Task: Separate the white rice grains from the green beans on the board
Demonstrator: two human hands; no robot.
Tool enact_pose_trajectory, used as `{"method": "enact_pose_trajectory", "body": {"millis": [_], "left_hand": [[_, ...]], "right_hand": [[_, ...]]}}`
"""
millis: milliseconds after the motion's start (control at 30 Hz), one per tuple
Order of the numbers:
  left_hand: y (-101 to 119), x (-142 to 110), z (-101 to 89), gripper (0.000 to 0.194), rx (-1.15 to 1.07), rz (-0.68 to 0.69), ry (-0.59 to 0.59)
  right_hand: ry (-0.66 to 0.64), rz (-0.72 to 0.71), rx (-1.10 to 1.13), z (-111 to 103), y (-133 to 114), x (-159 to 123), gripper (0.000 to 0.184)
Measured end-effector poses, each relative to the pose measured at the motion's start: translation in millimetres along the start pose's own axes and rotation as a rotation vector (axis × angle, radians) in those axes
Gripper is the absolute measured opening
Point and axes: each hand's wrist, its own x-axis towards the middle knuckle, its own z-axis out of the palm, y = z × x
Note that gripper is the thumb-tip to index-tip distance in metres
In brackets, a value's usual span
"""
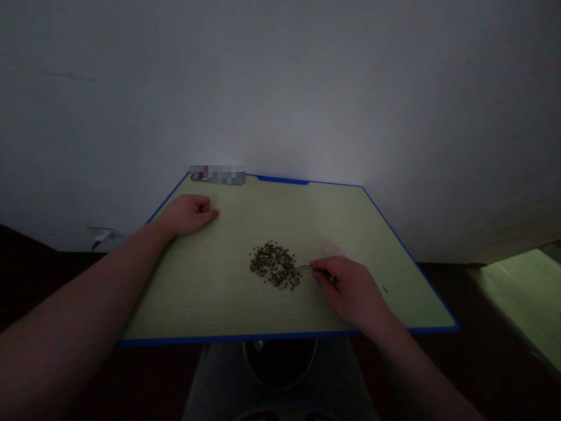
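A loose heap of small dark green-brown seeds (pixel 274 265) lies near the middle of a pale green board with a blue edge (pixel 210 298). My right hand (pixel 350 290) is just to the right of the heap, pinching a slim metal tool, probably tweezers (pixel 304 268). The tool's tip points at the heap's right side. My left hand (pixel 188 215) rests on the board's far left part in a loose fist, holding nothing and well apart from the seeds. A single stray seed (pixel 385 289) lies to the right of my right hand.
A pixelated, unreadable object (pixel 217 174) sits at the board's far edge against a white wall (pixel 280 88). Below the near edge are my grey-clad legs (pixel 219 380) and a dark round object with a pale rim (pixel 280 362). Another green surface (pixel 526 298) lies at right.
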Motion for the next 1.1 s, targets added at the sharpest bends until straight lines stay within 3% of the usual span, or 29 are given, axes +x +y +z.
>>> {"method": "enact_pose_trajectory", "body": {"millis": [367, 1100], "left_hand": [[-2, 0, 1.2, 0.036, 0.008, -0.005, 0.006], [-4, 0, 1.5, 0.036, -0.003, 0.01, 0.0]], "right_hand": [[-0.037, -0.03, 0.078, -14, -4, -27, 0.028], [-0.015, 0.017, 0.065, -16, -10, -43, 0.025]]}}
